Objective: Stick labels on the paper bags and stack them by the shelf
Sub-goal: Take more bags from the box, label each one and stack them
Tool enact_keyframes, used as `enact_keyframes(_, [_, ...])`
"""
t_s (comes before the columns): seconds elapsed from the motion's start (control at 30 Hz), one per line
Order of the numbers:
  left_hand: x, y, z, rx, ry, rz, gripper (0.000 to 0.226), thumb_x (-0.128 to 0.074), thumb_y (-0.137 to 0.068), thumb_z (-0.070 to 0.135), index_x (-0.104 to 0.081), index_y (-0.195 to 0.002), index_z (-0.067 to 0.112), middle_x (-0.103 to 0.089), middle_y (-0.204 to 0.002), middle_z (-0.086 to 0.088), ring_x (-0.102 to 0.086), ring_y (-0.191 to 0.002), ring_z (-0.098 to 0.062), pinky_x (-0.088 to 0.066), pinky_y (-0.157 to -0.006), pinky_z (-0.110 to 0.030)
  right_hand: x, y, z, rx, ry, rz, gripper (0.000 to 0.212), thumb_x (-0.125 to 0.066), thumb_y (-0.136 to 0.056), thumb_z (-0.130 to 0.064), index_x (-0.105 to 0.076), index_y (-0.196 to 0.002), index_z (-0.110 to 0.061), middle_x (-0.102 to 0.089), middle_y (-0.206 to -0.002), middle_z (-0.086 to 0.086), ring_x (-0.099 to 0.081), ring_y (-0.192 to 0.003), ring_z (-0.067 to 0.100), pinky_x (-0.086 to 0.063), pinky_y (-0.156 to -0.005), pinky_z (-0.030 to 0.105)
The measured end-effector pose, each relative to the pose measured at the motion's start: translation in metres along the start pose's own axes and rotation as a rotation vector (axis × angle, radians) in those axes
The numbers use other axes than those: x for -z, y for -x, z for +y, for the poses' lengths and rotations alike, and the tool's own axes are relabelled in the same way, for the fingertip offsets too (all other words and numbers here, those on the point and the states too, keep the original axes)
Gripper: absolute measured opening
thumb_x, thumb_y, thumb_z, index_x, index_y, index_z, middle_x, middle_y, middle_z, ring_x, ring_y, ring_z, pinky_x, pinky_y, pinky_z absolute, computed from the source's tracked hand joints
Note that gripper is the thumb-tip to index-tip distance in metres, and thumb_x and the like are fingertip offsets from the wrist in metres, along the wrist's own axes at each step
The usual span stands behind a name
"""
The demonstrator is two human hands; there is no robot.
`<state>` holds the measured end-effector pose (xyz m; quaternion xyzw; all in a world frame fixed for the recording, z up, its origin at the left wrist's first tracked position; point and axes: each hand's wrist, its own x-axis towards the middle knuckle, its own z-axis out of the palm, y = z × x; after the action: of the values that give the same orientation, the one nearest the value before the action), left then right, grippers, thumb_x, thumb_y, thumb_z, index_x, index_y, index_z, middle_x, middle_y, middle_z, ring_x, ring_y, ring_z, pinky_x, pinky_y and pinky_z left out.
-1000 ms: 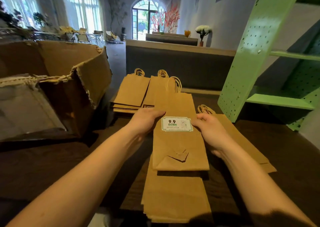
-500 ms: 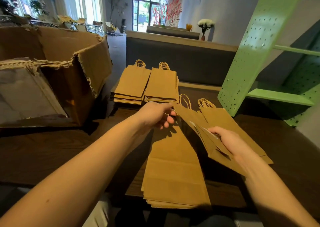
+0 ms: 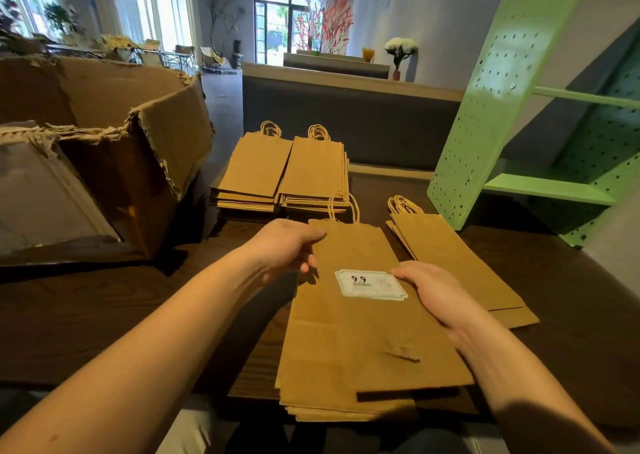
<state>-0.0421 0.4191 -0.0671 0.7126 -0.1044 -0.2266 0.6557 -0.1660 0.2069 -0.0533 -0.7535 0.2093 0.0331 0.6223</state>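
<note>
A: status?
B: label (image 3: 370,284) is on; labelled bag (image 3: 363,335) held just above the unlabelled pile (image 3: 311,408) on the table (image 3: 104,315), label face up; L hand (image 3: 287,245) pinches its top-left edge, thumb on top; R hand (image 3: 436,290) grips the right edge, just beside the label
A: which step then?
B: sticking looks done for this one imo; we're at stacking; done stack (image 3: 457,263) lies to the right, near the green shelf (image 3: 485,107), plain side up
A: next move needs?
B: carry it right; square it on that stack, handles same way; prob flip face down to match, can't confirm; then release w/ both hands
A: more to do?
B: yes; pile underneath, plus two stacks (image 3: 315,173) further back beside the cardboard box (image 3: 104,141)
</note>
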Motion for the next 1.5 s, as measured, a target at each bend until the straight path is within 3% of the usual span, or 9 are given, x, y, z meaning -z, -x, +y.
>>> enact_keyframes(0.07, [0.003,0.002,-0.003,-0.016,-0.147,0.056,0.028,-0.060,-0.102,0.028,-0.075,-0.093,0.006,-0.071,-0.073,-0.008,-0.061,-0.058,-0.013,-0.045,-0.052,-0.024,-0.004,0.001,0.003,0.024,0.079,-0.031,0.026,-0.060,-0.095,-0.018,-0.069,-0.102,0.006,-0.071,-0.093,0.027,-0.065,-0.072,0.031,-0.049,-0.063,0.036])
enact_keyframes(0.13, [0.005,0.004,-0.007,-0.030,-0.312,0.127,0.030,-0.063,-0.100,0.031,-0.076,-0.085,0.008,-0.072,-0.067,-0.004,-0.062,-0.054,-0.008,-0.045,-0.055,-0.024,-0.007,-0.001,0.005,0.064,0.205,-0.054,0.032,-0.061,-0.096,-0.022,-0.065,-0.098,0.009,-0.068,-0.076,0.024,-0.056,-0.054,0.027,-0.043,-0.049,0.029])
enact_keyframes(0.23, [0.005,0.003,-0.016,-0.056,-0.483,0.224,0.031,-0.070,-0.095,0.035,-0.077,-0.078,0.010,-0.074,-0.066,-0.001,-0.067,-0.058,-0.008,-0.051,-0.061,-0.027,-0.010,-0.006,0.010,0.071,0.389,-0.067,0.029,-0.062,-0.096,-0.030,-0.061,-0.082,-0.004,-0.065,-0.063,0.016,-0.047,-0.041,0.019,-0.035,-0.038,0.024])
enact_keyframes(0.33, [0.004,0.001,-0.024,-0.118,-0.630,0.310,0.034,-0.074,-0.090,0.041,-0.074,-0.072,0.013,-0.073,-0.072,0.000,-0.070,-0.073,-0.015,-0.053,-0.067,-0.029,-0.010,-0.015,0.016,0.095,0.532,-0.056,0.032,-0.062,-0.094,-0.032,-0.056,-0.073,-0.009,-0.064,-0.057,0.011,-0.049,-0.041,0.020,-0.038,-0.041,0.023])
enact_keyframes(0.6, [0.000,-0.003,-0.018,-0.261,-0.773,0.426,0.044,-0.072,-0.085,0.057,-0.056,-0.075,0.018,-0.064,-0.068,0.002,-0.059,-0.065,-0.016,-0.045,-0.059,-0.032,0.001,-0.034,0.009,0.178,0.637,-0.015,0.035,-0.066,-0.091,-0.036,-0.059,-0.071,-0.008,-0.061,-0.057,0.009,-0.055,-0.047,0.017,-0.050,-0.054,0.032])
enact_keyframes(0.8, [-0.043,-0.016,0.014,-0.510,-0.689,0.173,0.030,-0.063,-0.097,0.044,-0.064,-0.075,0.024,-0.065,-0.071,0.005,-0.060,-0.069,-0.009,-0.045,-0.066,-0.027,0.029,-0.100,-0.004,0.307,0.876,0.482,0.032,-0.063,-0.088,-0.052,-0.063,-0.090,-0.020,-0.067,-0.096,0.005,-0.062,-0.101,0.029,-0.052,-0.090,0.050])
enact_keyframes(0.9, [-0.052,-0.029,0.011,-0.561,-0.875,0.038,0.027,-0.060,-0.098,0.044,-0.060,-0.074,0.031,-0.063,-0.073,0.008,-0.057,-0.068,-0.006,-0.045,-0.065,-0.023,0.046,-0.122,0.006,0.049,1.127,0.525,0.080,-0.058,-0.076,-0.079,-0.047,-0.140,-0.032,-0.034,-0.155,0.011,-0.024,-0.146,0.039,-0.018,-0.112,0.069])
enact_keyframes(1.03, [-0.051,-0.039,-0.004,-0.610,-0.932,0.016,0.026,-0.058,-0.095,0.050,-0.063,-0.079,0.030,-0.063,-0.069,0.007,-0.058,-0.067,-0.007,-0.038,-0.061,-0.018,0.060,-0.129,0.026,-0.066,1.032,0.448,0.110,-0.046,-0.065,-0.095,-0.023,-0.155,-0.037,-0.019,-0.163,0.009,-0.017,-0.148,0.039,-0.017,-0.114,0.066])
enact_keyframes(1.5, [-0.049,-0.036,-0.015,-0.614,-0.868,0.006,0.023,-0.057,-0.097,0.050,-0.070,-0.087,0.034,-0.066,-0.072,0.011,-0.059,-0.070,-0.006,-0.040,-0.058,-0.016,0.044,-0.095,0.001,0.367,0.666,0.516,0.058,-0.059,-0.084,-0.066,-0.054,-0.135,-0.040,-0.043,-0.147,-0.015,-0.036,-0.135,0.014,-0.035,-0.107,0.047])
